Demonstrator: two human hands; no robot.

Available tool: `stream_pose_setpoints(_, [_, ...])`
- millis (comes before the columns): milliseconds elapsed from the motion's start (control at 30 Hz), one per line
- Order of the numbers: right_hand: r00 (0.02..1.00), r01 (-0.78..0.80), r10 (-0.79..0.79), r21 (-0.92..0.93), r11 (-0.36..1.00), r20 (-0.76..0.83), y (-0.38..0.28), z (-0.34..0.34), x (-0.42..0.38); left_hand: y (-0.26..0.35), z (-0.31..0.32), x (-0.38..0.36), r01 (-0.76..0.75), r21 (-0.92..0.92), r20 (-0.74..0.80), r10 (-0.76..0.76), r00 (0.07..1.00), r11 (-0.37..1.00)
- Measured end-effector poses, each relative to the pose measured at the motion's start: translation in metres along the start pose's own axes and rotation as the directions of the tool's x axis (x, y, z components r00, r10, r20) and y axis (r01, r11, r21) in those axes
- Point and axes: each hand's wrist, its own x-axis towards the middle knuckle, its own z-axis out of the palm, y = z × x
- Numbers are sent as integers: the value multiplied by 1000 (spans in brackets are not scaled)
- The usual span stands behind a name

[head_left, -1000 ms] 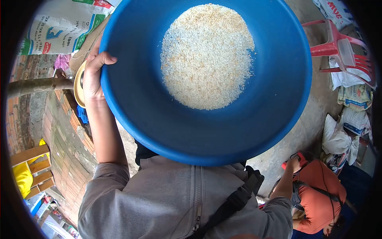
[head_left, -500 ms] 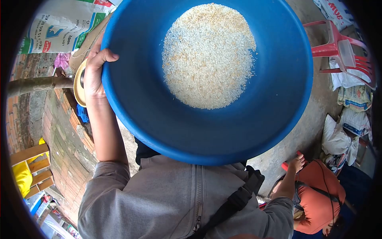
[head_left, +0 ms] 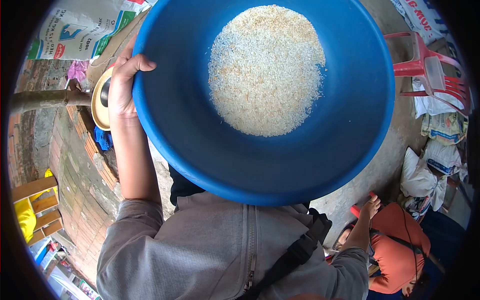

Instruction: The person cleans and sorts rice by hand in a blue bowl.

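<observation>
A big round blue plastic basin (head_left: 175, 125) fills the upper middle of the view, in front of my grey jacket. Pale rice grains (head_left: 267, 70), some of them yellowish brown, lie in a rounded heap on its bottom. My left hand (head_left: 125, 87) grips the basin's left rim, thumb over the inner side and the other fingers behind the wall. Lower right, my right hand (head_left: 371, 206) is away from the basin with its fingers curled closed. Bits of a red object (head_left: 355, 210) show beside and above that hand; what the fingers hold, I cannot tell.
A person in an orange top (head_left: 400, 245) bends over close to my right arm. A red plastic chair (head_left: 427, 70) and several sacks (head_left: 432, 167) are on the right. At left are a printed feed sack (head_left: 82, 32), a yellow round lid (head_left: 101, 100) and a wooden pole (head_left: 50, 100).
The basin and my left hand have shifted slightly to the right in view. My left hand keeps its hold on the rim, and the rice heap looks the same.
</observation>
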Motion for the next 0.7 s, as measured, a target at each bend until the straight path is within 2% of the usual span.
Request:
stream_pose_setpoints(200, [986,-25,30,-35,999,163,-7,-18,2,-1,1,-3,-5,-34,-8,4,1000,999])
stream_pose_setpoints(233, [987,-24,30,-35,999,161,-17,-43,-2,-1,1,-3,-1,-38,-20,0,1000,999])
stream_pose_setpoints(300, [920,-204,233,-120,971,316,-46,-108,-4,-2,0,-4,-3,-39,-30,2,1000,999])
stream_pose_setpoints(367, [957,-281,272,86,956,98,-59,-100,20,-3,0,-4,-4,-42,-41,3,999,999])
stream_pose_setpoints(400, [963,-261,270,340,904,21,-71,-133,22,-3,-2,-3,-7,-39,-29,6,1000,999])
stream_pose_setpoints(433, [957,-203,285,571,795,-56,-82,-182,22,-3,-2,-2,-12,-35,-17,11,1000,999])
stream_pose_setpoints(467, [946,68,220,809,583,-238,-90,-214,28,-3,-2,-1,-16,-38,-19,15,1000,999])
stream_pose_setpoints(500, [881,354,215,890,289,-421,-97,-247,32,-3,-2,-1,-13,-49,-3,13,1000,999])
stream_pose_setpoints(567, [918,377,203,909,-177,-341,-134,-354,-7,-3,-1,-4,-11,-59,11,11,1000,998])
stream_pose_setpoints(600, [947,306,61,828,-469,-316,-150,-386,-21,-2,1,-7,-26,-58,-8,25,1000,998])
stream_pose_setpoints(633, [941,172,-86,682,-710,-327,-161,-408,-33,0,2,-9,-42,-56,-26,41,999,998])
stream_pose_setpoints(667, [939,174,-87,679,-713,-333,-168,-418,-41,2,2,-10,-49,-56,-29,47,998,997])
stream_pose_setpoints(700, [924,-11,-223,563,-826,-310,-172,-425,-48,3,2,-12,-61,-66,-25,60,998,996])
